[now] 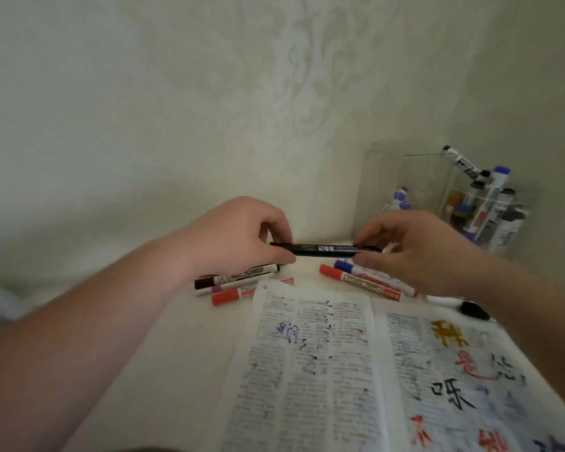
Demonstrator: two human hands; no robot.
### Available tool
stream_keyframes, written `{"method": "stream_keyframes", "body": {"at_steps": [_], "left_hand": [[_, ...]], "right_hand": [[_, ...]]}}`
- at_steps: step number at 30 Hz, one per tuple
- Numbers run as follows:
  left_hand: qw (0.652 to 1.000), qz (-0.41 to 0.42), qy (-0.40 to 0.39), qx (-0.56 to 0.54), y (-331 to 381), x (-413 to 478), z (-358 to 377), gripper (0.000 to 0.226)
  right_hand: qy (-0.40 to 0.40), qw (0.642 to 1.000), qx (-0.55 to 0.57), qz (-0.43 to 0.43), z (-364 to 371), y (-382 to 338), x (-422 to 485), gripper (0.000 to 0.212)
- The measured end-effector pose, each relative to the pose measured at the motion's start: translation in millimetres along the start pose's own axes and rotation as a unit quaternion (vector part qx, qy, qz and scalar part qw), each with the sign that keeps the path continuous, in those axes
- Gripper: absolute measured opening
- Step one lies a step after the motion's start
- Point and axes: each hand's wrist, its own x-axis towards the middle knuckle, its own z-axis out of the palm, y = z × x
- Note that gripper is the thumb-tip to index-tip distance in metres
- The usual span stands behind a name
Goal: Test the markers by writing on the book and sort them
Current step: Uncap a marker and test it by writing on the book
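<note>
A black marker hangs level above the far end of the table, held at both ends. My left hand pinches its left end and my right hand pinches its right end. Below lies an open book with printed columns, scribbled over in blue, black, red and yellow ink. A group of markers with red and dark caps lies left of the book's top edge. Another group with red and blue caps lies on the right, partly under my right hand.
A clear plastic organiser with several markers stands in the back right corner against the wall. A white marker with a black cap lies by my right forearm. The patterned wall rises straight behind the table.
</note>
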Motion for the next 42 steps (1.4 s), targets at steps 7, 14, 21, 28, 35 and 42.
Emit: {"method": "stream_keyframes", "body": {"at_steps": [7, 14, 21, 28, 35, 42], "left_hand": [[0.983, -0.054, 0.167, -0.049, -88.6, -43.3, 17.9, 0.024], [0.975, 0.038, 0.193, -0.106, -83.3, -47.4, 34.4, 0.006], [0.96, -0.007, 0.101, -0.261, -32.2, -31.7, 37.1, 0.035], [0.962, 0.024, 0.153, -0.224, 63.4, 49.4, 65.5, 0.028], [0.977, 0.044, 0.198, -0.061, 90.4, 136.4, 65.6, 0.094], [0.986, 0.03, 0.161, -0.009, 96.9, 166.6, 54.3, 0.071]], "right_hand": [[-0.011, 0.986, -0.158, -0.057, 79.5, -39.6, 66.7, 0.008], [-0.003, 0.993, -0.116, -0.035, 79.1, -38.6, 56.0, 0.007], [0.064, 0.978, 0.197, 0.018, 35.6, -20.5, 14.8, 0.014], [0.248, 0.871, 0.423, 0.023, -29.9, 18.5, -14.4, 0.009], [0.405, 0.869, 0.273, 0.075, -69.5, 46.6, -34.7, 0.008], [0.399, 0.886, 0.232, 0.056, -67.0, 51.8, -33.0, 0.009]]}}
